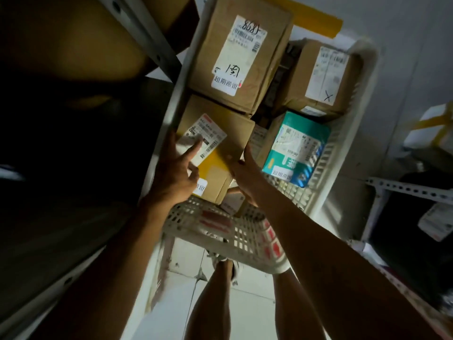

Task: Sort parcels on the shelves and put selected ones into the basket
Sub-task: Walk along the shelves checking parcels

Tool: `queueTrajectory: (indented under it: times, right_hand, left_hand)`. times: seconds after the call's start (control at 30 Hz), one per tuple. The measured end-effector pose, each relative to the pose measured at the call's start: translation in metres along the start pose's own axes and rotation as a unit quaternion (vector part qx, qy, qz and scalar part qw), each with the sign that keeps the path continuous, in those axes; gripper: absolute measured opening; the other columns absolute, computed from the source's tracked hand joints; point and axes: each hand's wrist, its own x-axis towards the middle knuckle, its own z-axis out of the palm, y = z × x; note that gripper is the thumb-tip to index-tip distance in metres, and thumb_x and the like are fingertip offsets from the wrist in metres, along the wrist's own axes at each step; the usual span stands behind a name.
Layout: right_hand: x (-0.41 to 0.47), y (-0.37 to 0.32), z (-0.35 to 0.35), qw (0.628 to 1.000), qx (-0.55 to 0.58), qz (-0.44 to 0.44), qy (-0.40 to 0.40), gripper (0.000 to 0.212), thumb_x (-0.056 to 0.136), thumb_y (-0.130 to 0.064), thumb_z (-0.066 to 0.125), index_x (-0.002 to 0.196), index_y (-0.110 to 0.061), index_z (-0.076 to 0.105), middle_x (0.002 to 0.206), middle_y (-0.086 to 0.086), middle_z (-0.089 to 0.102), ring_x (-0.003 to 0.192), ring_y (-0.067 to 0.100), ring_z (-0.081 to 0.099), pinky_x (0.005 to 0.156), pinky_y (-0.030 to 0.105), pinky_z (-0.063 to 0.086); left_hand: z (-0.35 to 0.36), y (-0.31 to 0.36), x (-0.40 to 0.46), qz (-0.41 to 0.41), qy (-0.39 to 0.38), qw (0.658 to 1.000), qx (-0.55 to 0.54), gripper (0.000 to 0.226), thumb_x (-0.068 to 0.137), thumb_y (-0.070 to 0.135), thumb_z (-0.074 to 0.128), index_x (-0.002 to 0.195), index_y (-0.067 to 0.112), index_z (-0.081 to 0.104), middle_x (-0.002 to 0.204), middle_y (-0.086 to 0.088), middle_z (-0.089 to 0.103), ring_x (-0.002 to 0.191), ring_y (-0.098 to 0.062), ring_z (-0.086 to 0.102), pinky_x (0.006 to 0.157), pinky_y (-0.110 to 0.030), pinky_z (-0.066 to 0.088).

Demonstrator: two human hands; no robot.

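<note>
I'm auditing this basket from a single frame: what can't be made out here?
Head view only:
- Shelf interior: too dark.
- Held box: label partly covered by left hand fingers.
- Basket bottom: hidden under parcels.
- Teal pack: print too small.

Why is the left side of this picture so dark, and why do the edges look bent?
Head view: the shelf at left lies in deep shadow, while the white basket and its parcels are lit; the wide-angle lens bows straight lines near the borders; the left hand looks slightly motion-blurred.
</note>
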Motion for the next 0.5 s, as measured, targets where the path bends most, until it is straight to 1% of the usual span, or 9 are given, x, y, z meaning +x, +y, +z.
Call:
queueTrajectory:
  times: [0.07,0.13,0.17,0.23,0.3,0.4,0.43,0.47,0.5]
  right_hand:
    - [-0.006,-0.002,-0.005,1.000,0.009,0.001,-0.001,0.080,0.103,-0.030,0.056,0.157,-0.049,-0.001,0.151,0.005,0.047,0.122,0.031,0.058,0.076,0.047,0.061]
    - [-0.012,-0.011,-0.005,1.000,-0.002,0.003,0.008,0.077,0.103,-0.019,0.056,0.160,-0.040,0.009,0.133,0.008,0.058,0.102,0.023,0.061,0.085,0.049,0.057]
    - [-0.020,-0.016,-0.004,1.000,-0.019,0.001,0.020,0.073,0.102,-0.014,0.057,0.160,-0.034,0.018,0.115,0.007,0.063,0.088,0.021,0.060,0.083,0.047,0.057]
    - [-0.047,-0.025,-0.002,0.997,-0.051,-0.005,0.051,0.059,0.099,-0.006,0.058,0.153,-0.021,0.039,0.087,0.005,0.064,0.071,0.018,0.057,0.068,0.037,0.053]
    - [-0.091,-0.036,-0.005,0.995,-0.087,-0.010,0.052,0.043,0.097,0.000,0.056,0.138,-0.012,0.053,0.084,0.005,0.061,0.066,0.016,0.055,0.061,0.030,0.046]
    - [-0.176,-0.050,-0.017,0.969,-0.247,-0.020,-0.007,0.022,0.099,-0.006,0.053,0.107,-0.026,0.055,0.085,-0.001,0.062,0.068,0.014,0.059,0.065,0.027,0.054]
    - [-0.208,-0.053,-0.020,0.959,-0.278,-0.039,-0.031,0.019,0.101,-0.009,0.050,0.096,-0.027,0.052,0.073,-0.003,0.062,0.058,0.012,0.058,0.057,0.023,0.052]
    - [-0.239,-0.062,-0.024,0.944,-0.326,-0.050,-0.018,0.022,0.104,-0.009,0.045,0.089,-0.024,0.048,0.057,-0.004,0.060,0.045,0.010,0.054,0.047,0.019,0.047]
    - [-0.269,-0.070,-0.026,0.939,-0.338,-0.055,-0.041,0.025,0.105,-0.006,0.043,0.086,-0.022,0.049,0.050,-0.003,0.058,0.040,0.010,0.051,0.044,0.018,0.044]
  left_hand:
    - [0.008,0.006,-0.004,-0.028,0.038,0.999,0.008,0.078,0.086,0.012,0.069,0.152,0.038,0.038,0.167,-0.014,0.001,0.154,-0.028,0.015,0.119,-0.036,0.032]
    - [-0.001,0.013,-0.005,-0.072,0.022,0.997,0.012,0.074,0.087,0.016,0.067,0.153,0.035,0.037,0.167,-0.012,0.005,0.154,-0.029,0.012,0.119,-0.043,0.033]
    - [-0.008,0.020,-0.010,-0.093,0.000,0.996,0.016,0.072,0.089,0.020,0.066,0.153,0.033,0.037,0.168,-0.009,0.006,0.154,-0.028,0.013,0.119,-0.043,0.032]
    - [-0.030,0.039,-0.033,-0.115,-0.049,0.992,-0.002,0.066,0.094,0.026,0.064,0.154,0.029,0.036,0.167,-0.004,0.012,0.153,-0.024,0.019,0.120,-0.040,0.031]
    - [-0.058,0.061,-0.066,-0.106,-0.057,0.991,-0.055,0.060,0.096,0.025,0.061,0.152,0.025,0.039,0.161,-0.005,0.032,0.146,-0.024,0.035,0.116,-0.039,0.036]
    - [-0.112,0.096,-0.135,-0.105,-0.052,0.989,-0.085,0.043,0.094,0.022,0.062,0.136,0.018,0.058,0.136,-0.011,0.061,0.125,-0.031,0.058,0.105,-0.040,0.047]
    - [-0.131,0.109,-0.161,-0.105,-0.059,0.989,-0.087,0.038,0.094,0.021,0.062,0.131,0.015,0.062,0.129,-0.014,0.065,0.120,-0.033,0.061,0.102,-0.040,0.048]
    - [-0.150,0.124,-0.186,-0.109,-0.071,0.987,-0.095,0.035,0.095,0.020,0.062,0.128,0.010,0.064,0.126,-0.016,0.067,0.118,-0.033,0.062,0.100,-0.040,0.048]
    - [-0.169,0.139,-0.212,-0.111,-0.074,0.986,-0.104,0.034,0.096,0.018,0.062,0.127,0.006,0.064,0.124,-0.017,0.067,0.117,-0.033,0.062,0.099,-0.039,0.048]
